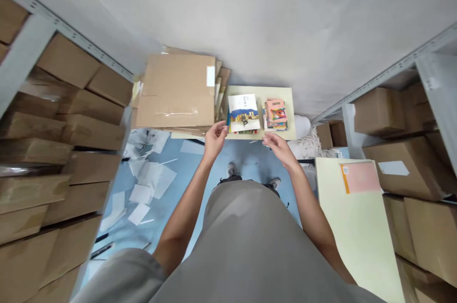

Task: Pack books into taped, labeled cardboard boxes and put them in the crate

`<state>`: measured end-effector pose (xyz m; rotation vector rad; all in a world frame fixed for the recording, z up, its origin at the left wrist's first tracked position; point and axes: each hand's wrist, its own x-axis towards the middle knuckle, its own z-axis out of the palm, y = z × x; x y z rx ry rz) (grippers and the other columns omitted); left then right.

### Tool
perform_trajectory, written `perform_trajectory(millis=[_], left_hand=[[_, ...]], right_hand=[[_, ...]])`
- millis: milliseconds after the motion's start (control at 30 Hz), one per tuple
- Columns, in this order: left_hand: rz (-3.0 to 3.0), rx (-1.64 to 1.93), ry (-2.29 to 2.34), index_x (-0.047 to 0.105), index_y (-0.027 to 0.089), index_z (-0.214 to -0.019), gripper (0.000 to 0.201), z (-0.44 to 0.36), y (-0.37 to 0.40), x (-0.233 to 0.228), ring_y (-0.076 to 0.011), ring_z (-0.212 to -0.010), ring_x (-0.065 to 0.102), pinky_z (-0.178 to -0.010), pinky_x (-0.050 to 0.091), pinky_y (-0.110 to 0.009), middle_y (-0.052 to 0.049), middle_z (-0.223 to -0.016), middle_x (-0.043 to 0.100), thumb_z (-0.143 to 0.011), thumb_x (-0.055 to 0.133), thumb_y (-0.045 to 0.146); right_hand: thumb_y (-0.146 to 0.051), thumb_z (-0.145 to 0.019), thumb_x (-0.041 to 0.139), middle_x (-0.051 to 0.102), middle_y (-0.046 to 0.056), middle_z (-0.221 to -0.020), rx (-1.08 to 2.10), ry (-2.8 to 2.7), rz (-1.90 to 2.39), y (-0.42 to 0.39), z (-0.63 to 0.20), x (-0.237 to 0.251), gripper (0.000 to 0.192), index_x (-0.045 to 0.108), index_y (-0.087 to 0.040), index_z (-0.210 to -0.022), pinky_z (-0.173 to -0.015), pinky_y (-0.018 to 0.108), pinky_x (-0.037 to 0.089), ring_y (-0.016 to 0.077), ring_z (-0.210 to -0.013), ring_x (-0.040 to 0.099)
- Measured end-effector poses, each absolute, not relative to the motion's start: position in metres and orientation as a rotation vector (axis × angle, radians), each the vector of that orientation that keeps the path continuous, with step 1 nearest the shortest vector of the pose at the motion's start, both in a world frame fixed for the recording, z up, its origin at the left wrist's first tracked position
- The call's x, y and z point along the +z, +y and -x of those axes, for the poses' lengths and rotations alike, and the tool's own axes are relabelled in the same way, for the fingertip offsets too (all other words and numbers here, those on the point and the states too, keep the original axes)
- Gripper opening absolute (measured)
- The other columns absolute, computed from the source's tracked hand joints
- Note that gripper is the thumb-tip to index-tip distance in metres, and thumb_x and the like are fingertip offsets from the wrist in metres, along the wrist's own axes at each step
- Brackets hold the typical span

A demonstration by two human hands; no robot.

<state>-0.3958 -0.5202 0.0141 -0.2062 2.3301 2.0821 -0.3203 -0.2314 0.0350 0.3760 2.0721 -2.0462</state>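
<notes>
On a pale yellow table point(262, 90) against the wall lies a stack of books with a white and blue cover point(243, 110) on top. To its right is a smaller pile of booklets point(275, 113), its top one pink. My left hand point(215, 140) is at the table's front edge, between the flattened cardboard boxes point(178, 91) and the white and blue books. Its fingers are loosely curved and apart, holding nothing I can see. In front of the booklet pile hovers my right hand point(280, 147), likewise with parted fingers and nothing visible in it.
Shelves full of cardboard boxes rise at left point(93, 131) and right point(403, 165). A second pale table point(357, 231) at right bears a pink and orange booklet point(361, 178). Paper sheets point(141, 193) litter the blue floor at left. A white roll point(302, 127) stands beyond the table's right end.
</notes>
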Motion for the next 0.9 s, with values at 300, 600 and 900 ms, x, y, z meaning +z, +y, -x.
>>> perform_trajectory(millis=[300, 600, 900], left_hand=[[0.878, 2.329, 1.643, 0.062, 0.019, -0.094, 0.039, 0.422, -0.653, -0.01, -0.0202, -0.088, 0.079, -0.093, 0.067, -0.043, -0.01, -0.103, 0.076, -0.094, 0.089, 0.048], [0.893, 2.445, 1.46, 0.068, 0.02, -0.101, 0.046, 0.421, -0.68, -0.01, -0.0198, -0.101, 0.082, -0.099, 0.067, -0.037, -0.011, -0.111, 0.082, -0.088, 0.096, 0.054], [0.954, 2.716, 1.433, 0.073, 0.024, -0.104, 0.024, 0.469, -0.703, 0.01, -0.0254, -0.149, 0.071, -0.121, 0.064, -0.037, -0.01, -0.126, 0.086, -0.096, 0.088, 0.041]], right_hand=[[-0.062, -0.082, 0.093, 0.085, 0.005, -0.102, -1.9, 2.083, -0.4, -0.403, 0.424, 0.012, 0.042, 0.079, -0.025, -0.096, -0.108, 0.049, 0.063, 0.0274, -0.092, 0.084], [-0.081, -0.074, 0.091, 0.075, -0.001, -0.073, -1.907, 2.032, -0.471, -0.465, 0.458, 0.02, 0.059, 0.065, -0.027, -0.076, -0.089, 0.04, 0.064, 0.0258, -0.078, 0.08], [-0.087, -0.083, 0.081, 0.076, 0.003, -0.08, -1.997, 2.183, -0.1, -0.471, 0.452, 0.077, 0.061, 0.068, -0.028, -0.083, -0.087, 0.043, 0.063, 0.0299, -0.083, 0.081]])
